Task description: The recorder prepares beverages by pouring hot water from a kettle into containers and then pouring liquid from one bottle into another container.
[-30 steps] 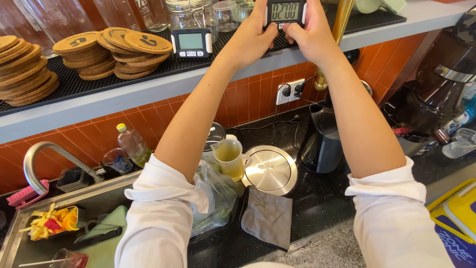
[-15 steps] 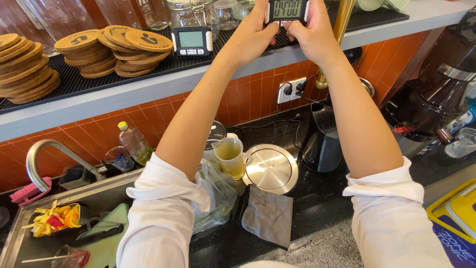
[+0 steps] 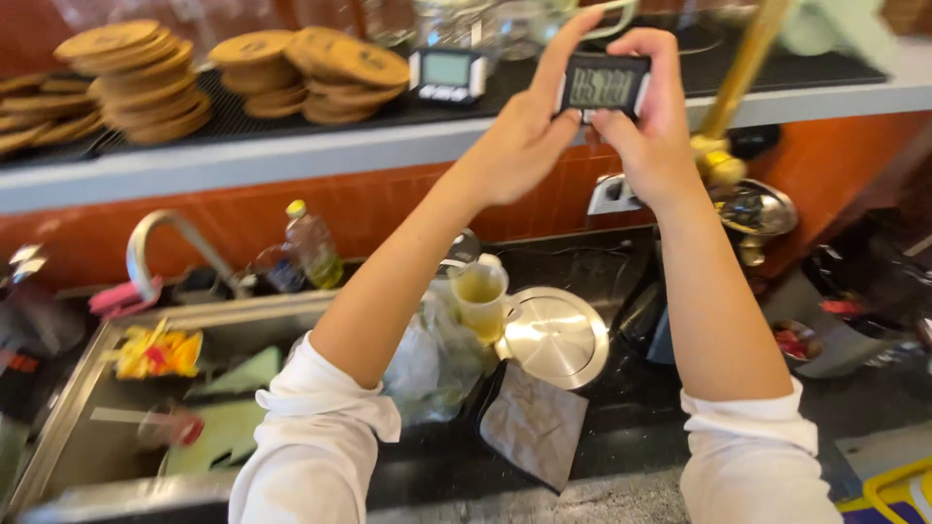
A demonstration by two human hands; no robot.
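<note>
A small black timer (image 3: 606,84) with a grey display is held up at shelf height, just in front of the grey shelf (image 3: 291,160), between both hands. The left hand (image 3: 529,131) is closed loosely on the timer's left end, with the thumb or forefinger stretched up along its edge; the right hand (image 3: 652,121) is curled round the right end, fingers over the top and thumb beneath. Which finger rests on a button cannot be told. The step in hand appears to be the setting or reading of the timer: it would best be kept steady and square to the eye, braced by one hand while a single fingertip of the other does the pressing, so that the display is not covered. A second timer (image 3: 448,74) stands on the shelf's black mat, near stacks of round cork coasters (image 3: 136,82), with glassware blurred behind. Beneath the shelf an orange tiled wall is seen, with a socket (image 3: 614,194) just below the hands. On the dark counter (image 3: 621,427) lie a round steel lid (image 3: 555,337), a cup (image 3: 481,299) of yellowish liquid touching the lid's left rim, crumpled plastic (image 3: 432,359) and a grey cloth (image 3: 534,422). To the left a steel sink (image 3: 87,388) with a curved tap (image 3: 160,247) holds green cloths and yellow scraps; a small bottle (image 3: 313,245) stands behind it.
</note>
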